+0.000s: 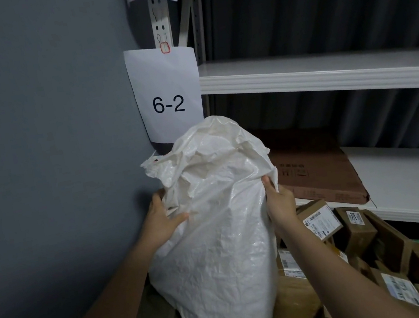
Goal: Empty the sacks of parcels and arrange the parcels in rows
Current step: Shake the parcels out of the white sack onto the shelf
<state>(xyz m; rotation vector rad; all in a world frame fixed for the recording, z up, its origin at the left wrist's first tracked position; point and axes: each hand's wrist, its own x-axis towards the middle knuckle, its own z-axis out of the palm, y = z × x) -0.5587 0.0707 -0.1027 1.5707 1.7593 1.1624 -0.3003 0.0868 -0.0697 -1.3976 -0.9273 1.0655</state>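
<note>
1. While both hands grip it, a white woven sack point(216, 241) stands upended over a heap of cardboard parcels point(354, 234), its crumpled end raised in front of a paper sign reading 6-2 point(167, 96).
2. Clutching the sack's left flank, the left hand point(163, 222) has its fingers pressed into the fabric; the right hand point(279, 202) is clenched on a fold at the sack's right side. Neither palm is free.
3. Below and to the right, labelled parcels lie jumbled, touching one another at odd angles, none yet in a row. A flat brown carton point(315, 168) leans on the lowest white shelf point(411, 180) just behind the heap.
4. Whether anything remains inside the sack cannot be told; its mouth is hidden low in the frame.
5. Risk, as judged: slick woven plastic held only by pinched folds may slip, dropping the sack onto the heap.
6. Any parcels left inside would likely tumble out together, striking those below and denting corners or knocking the leaning carton.
7. Space between the grey wall point(32, 133) and the shelf upright looks tight, so a wide shake could snag the hanging sign.
</note>
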